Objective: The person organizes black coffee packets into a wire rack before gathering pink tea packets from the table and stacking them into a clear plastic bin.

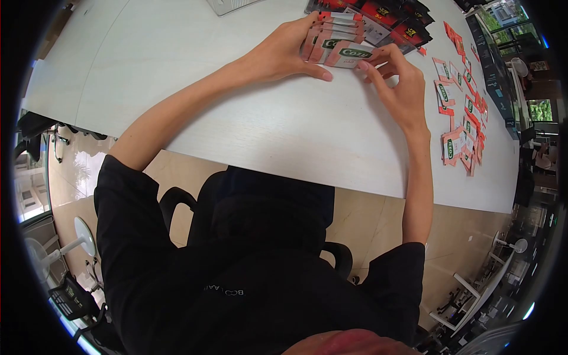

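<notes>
Several pink-and-white Cozy sachets (330, 46) stand in an overlapping row at the near left end of a clear plastic box (405, 42). My left hand (289, 52) curves around the left end of this row. Its thumb stretches out in front, low by the table, while its other fingers are mostly hidden behind the sachets. My right hand (399, 81) pinches the right edge of the front sachet (353, 55) between thumb and fingers. That sachet leans against the others with its printed side towards me.
Black-and-red packets (387, 13) fill the box's back part. Loose sachets (454, 146) lie scattered along the right of the white table (266, 127). A dark long box (494, 77) borders the right edge. A pale slotted object (231, 5) is at the back.
</notes>
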The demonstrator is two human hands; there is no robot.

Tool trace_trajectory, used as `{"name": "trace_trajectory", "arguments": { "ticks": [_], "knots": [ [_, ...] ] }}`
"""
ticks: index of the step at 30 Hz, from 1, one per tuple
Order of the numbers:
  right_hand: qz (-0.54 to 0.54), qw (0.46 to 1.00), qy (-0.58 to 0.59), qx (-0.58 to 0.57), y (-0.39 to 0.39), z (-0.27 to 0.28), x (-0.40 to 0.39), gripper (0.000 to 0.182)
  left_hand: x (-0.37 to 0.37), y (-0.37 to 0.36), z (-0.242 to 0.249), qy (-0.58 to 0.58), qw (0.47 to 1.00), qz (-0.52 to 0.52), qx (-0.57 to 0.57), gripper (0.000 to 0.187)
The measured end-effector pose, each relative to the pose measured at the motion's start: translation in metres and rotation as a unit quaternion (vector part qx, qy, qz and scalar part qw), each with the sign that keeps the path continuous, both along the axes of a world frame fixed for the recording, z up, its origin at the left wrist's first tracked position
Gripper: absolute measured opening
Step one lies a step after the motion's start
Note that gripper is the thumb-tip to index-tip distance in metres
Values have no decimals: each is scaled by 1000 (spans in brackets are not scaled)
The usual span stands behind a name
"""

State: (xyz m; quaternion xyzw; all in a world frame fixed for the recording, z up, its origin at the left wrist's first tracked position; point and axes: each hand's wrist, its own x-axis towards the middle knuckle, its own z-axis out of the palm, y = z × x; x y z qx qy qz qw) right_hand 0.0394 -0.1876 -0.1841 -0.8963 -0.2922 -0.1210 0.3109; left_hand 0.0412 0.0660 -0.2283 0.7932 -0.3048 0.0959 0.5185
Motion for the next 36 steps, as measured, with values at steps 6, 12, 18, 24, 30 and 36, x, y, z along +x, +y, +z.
{"name": "trace_trajectory", "arguments": {
  "ticks": [6,12,18,24,30,36],
  "knots": [
    [86,995,40,22,6,-2,-7,48,-3,-1,-2,-53,997,6,48,80],
    [93,994,40,50,3,-10,-4,73,-10,-2,11,14,996,45,79,82],
    [86,995,32,-37,2,-2,-6,73,-6,-1,7,-27,997,30,59,75],
    [125,992,7,-17,2,2,-7,61,-4,-1,9,-12,1000,-12,18,65],
    [112,993,14,-25,2,2,-9,48,-1,-2,7,-71,997,-8,34,59],
    [119,992,-27,-35,1,6,-8,46,-6,-1,11,-60,996,4,58,57]
  ]
}}
